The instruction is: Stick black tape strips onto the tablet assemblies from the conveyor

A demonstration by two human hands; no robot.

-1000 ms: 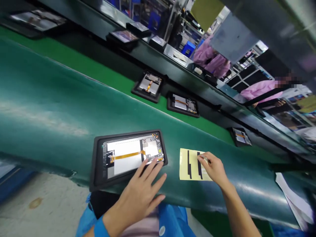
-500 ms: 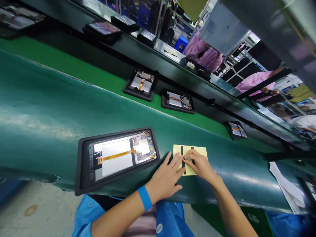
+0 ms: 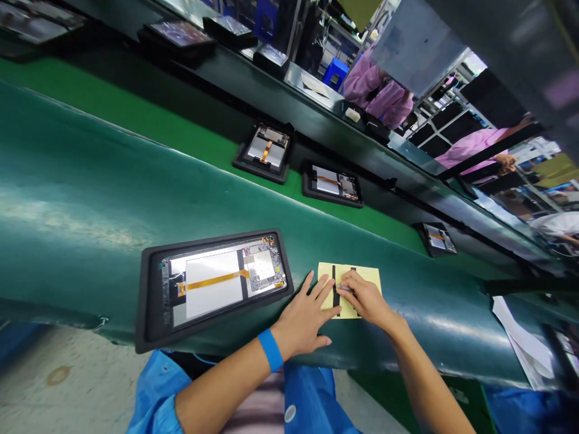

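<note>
A yellow backing sheet (image 3: 368, 272) with black strips on it lies on the dark green bench. My left hand (image 3: 310, 314) rests flat on the sheet's left edge, fingers spread, a blue band on the wrist. My right hand (image 3: 364, 296) pinches a thin grey tool, its tip at a black strip (image 3: 334, 283) on the sheet. To the left, an opened tablet (image 3: 221, 278) with an orange flex cable sits in a black tray (image 3: 149, 301) near the bench's front edge.
On the bright green conveyor behind, black trays carry opened tablets (image 3: 266, 150), (image 3: 333, 184), (image 3: 436, 238). More trays stand on the far shelf (image 3: 178, 33). People in pink coats (image 3: 377, 90) work beyond. White papers (image 3: 520, 337) lie at the right.
My left hand left the tablet and moved right onto the yellow sheet's edge. My right hand shifted to the sheet's middle strip. The view drifted slightly.
</note>
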